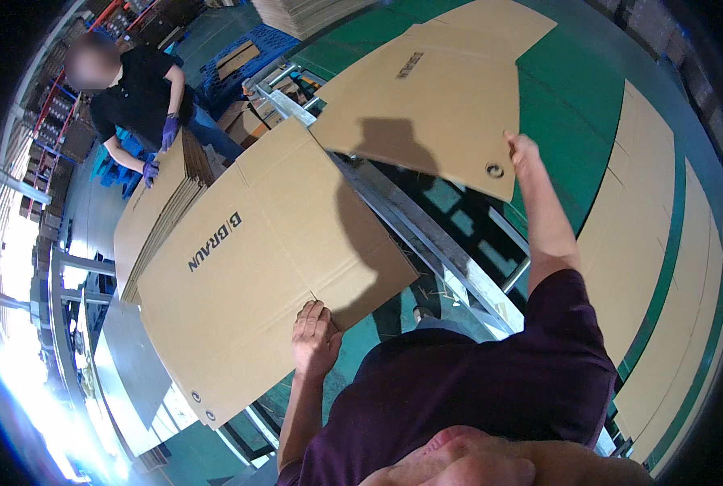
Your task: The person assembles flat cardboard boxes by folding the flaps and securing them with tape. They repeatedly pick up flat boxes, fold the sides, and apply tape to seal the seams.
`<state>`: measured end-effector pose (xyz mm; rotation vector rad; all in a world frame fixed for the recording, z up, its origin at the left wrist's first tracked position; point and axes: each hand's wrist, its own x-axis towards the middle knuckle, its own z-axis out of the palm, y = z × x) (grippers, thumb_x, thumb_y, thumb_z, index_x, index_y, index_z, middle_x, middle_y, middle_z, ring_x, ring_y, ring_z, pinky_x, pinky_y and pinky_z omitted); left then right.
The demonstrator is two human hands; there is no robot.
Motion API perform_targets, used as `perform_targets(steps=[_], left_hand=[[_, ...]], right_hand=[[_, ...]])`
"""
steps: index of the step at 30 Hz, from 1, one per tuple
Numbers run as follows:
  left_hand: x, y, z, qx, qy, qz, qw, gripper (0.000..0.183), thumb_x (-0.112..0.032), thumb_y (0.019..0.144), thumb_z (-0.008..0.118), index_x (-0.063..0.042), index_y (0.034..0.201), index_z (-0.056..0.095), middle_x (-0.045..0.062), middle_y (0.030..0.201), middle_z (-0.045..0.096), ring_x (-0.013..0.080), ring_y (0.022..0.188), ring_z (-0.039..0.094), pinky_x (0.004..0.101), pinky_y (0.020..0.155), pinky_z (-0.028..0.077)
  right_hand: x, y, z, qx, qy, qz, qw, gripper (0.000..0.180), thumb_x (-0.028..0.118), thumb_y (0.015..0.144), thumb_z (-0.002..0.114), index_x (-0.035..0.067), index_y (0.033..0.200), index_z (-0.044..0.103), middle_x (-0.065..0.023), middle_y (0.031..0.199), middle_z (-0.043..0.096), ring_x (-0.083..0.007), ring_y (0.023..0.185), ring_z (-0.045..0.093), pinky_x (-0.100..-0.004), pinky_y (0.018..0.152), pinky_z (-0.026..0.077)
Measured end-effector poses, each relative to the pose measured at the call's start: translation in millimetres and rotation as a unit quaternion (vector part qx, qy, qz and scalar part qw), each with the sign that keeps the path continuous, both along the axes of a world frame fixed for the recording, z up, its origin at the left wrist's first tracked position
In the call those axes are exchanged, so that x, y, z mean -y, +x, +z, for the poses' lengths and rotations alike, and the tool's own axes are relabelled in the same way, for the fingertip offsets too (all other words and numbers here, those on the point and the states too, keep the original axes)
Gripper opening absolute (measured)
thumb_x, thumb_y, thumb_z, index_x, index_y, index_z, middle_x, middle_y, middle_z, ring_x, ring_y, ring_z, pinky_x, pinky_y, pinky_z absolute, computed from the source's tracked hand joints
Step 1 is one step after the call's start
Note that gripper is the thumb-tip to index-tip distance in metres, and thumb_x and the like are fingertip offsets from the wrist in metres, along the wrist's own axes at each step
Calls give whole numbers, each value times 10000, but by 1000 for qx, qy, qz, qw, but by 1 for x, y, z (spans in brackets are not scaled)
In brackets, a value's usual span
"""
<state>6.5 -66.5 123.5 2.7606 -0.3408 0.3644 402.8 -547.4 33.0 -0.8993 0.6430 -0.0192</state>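
My left hand [316, 338] grips the near edge of a large flat cardboard box blank [258, 243], fingers on top at a slot between two flaps. The blank bears a printed maker's name, B. Braun, and small round marks at its lower left corner. Out to the right, my right hand [524, 152] holds the right edge of another flat cardboard blank [422, 109], near its round printed mark; my thumb or finger shows at the edge. This second blank overlaps a further cardboard sheet [507, 24] at the top. A shadow falls across both blanks.
Left, a co-worker [136, 91] in purple gloves touches a stack of cardboard blanks [161, 206]. A metal frame rail [434, 237] runs between my two blanks. Large cardboard sheets [635, 182] lie right on a green surface [568, 115]. A blue pallet [264, 51] is behind, and a metal table [130, 364] lower left.
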Motion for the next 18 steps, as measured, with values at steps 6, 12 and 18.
perform_targets(steps=[6,12,18], left_hand=[[0,1,-4,2,-12,8,1000,466,-134,618,735,12,1039,598,172,1187,563,360,1150,511,461,976,414],[-4,-2,-10,27,-30,6,999,468,-109,622,737,21,1047,592,181,1193,560,360,1150,511,445,967,420],[-16,-9,-54,87,-2,-7,996,465,-143,694,713,11,1105,558,181,1193,553,334,1157,505,449,992,395]], right_hand=[[-84,0,151,206,-48,123,970,239,14,774,675,10,991,574,-103,894,630,-185,693,618,-293,511,511],[-279,-175,209,272,-89,96,953,150,46,778,673,54,910,601,-42,842,622,-105,616,552,-241,508,451],[-396,-380,67,419,-228,381,792,315,202,865,620,28,1117,546,-76,1105,590,-208,992,555,-375,862,441]])
